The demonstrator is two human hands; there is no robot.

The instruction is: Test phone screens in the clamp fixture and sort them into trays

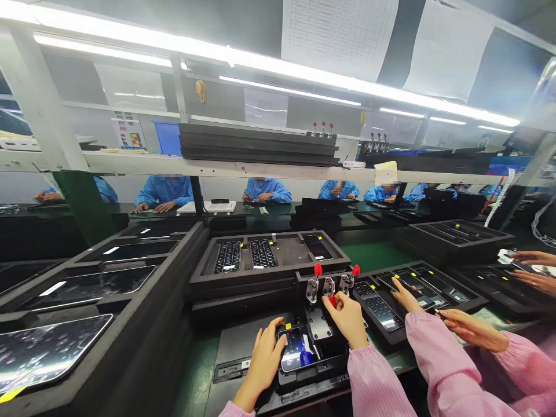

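My left hand is at the left edge of a lit smartphone, its thumb on the edge and its fingers curled by the upper corner. The phone lies face up in a black fixture, with a yellow tab at its top. My right hand pinches the red-tipped lever of the middle toggle clamp. Below that clamp, a metal block sits over the phone's right end. Two other clamps with red knobs stand on either side of the middle one.
Foam trays with phones stand on the left; another tray lies behind the fixture. At right, a co-worker's hand reaches over a phone tray, and their other hand is nearby. A shelf crosses above.
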